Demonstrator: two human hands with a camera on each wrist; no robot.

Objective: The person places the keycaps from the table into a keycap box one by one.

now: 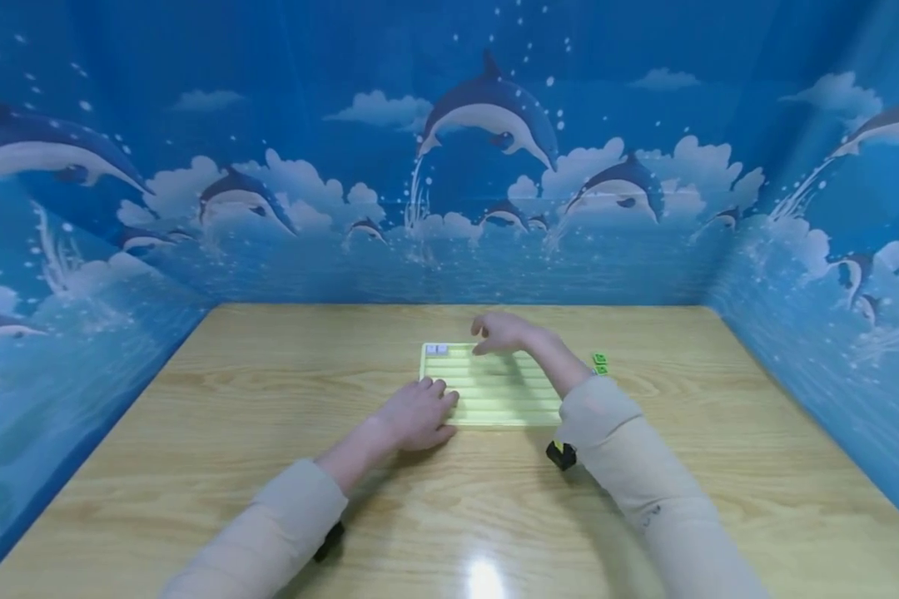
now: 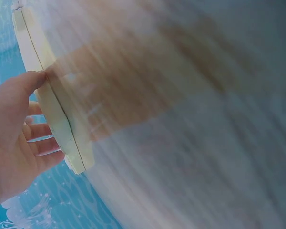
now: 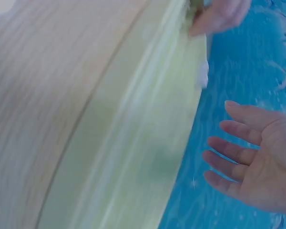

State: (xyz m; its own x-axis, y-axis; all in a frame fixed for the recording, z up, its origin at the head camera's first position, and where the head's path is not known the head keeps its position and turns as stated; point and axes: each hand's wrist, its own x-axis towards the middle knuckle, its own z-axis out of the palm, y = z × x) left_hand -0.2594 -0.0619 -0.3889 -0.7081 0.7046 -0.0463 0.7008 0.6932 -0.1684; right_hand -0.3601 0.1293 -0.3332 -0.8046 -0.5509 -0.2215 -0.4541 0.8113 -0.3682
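Note:
A pale yellow-green tray [image 1: 494, 408] with parallel ridges lies on the table. Two small whitish tiles [image 1: 437, 349] sit side by side in its far left corner. My left hand [image 1: 419, 414] holds the tray's left end, with the thumb against the front wall and the fingers over the edge, as the left wrist view [image 2: 19, 129] shows. Above the far part of the tray hovers my right hand [image 1: 504, 333]. In the right wrist view its fingers [image 3: 231, 150] are spread and loosely bent, with nothing between them.
Several small green tiles [image 1: 600, 363] lie on the wooden table [image 1: 285, 374] just right of the tray, partly behind the right forearm. A blue curtain [image 1: 449, 249] printed with dolphins encloses the table's back and sides. A black device [image 1: 561, 454] hangs under the right wrist.

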